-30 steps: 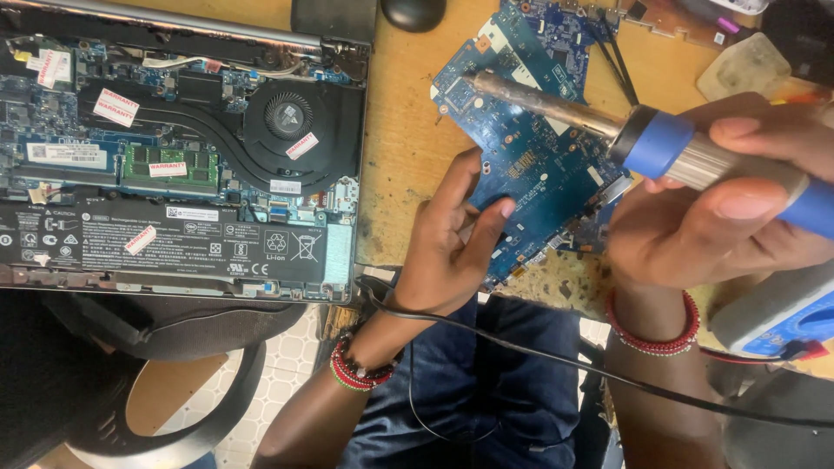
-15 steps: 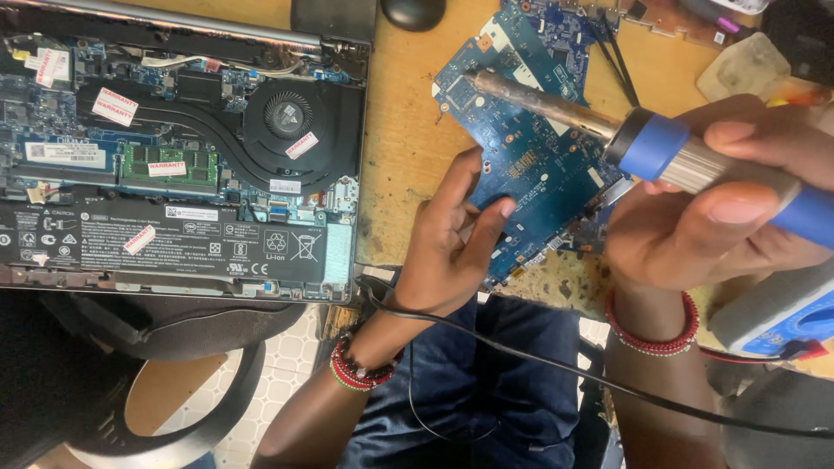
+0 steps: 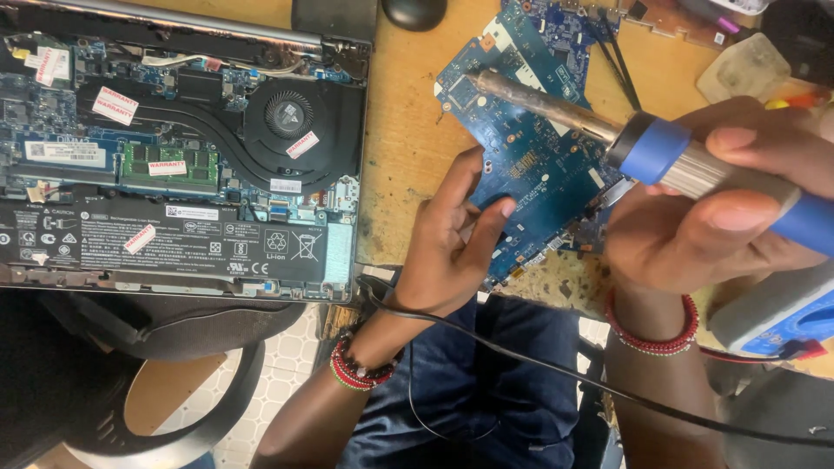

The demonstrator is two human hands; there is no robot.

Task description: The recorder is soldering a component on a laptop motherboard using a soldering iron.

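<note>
Even, diffuse daylight renders the blue printed circuit board (image 3: 530, 148) and the opened grey laptop (image 3: 182, 148) sharp, with soft, faint shadows and a mild sheen on the blue-and-silver soldering iron (image 3: 695, 169), whose near handle blurs slightly toward the right edge.

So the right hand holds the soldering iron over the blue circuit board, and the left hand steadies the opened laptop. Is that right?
Not quite. In the head view the left hand rests on the blue circuit board, not the opened laptop, which lies untouched beside it. The right hand does hold the soldering iron over that board.
</note>
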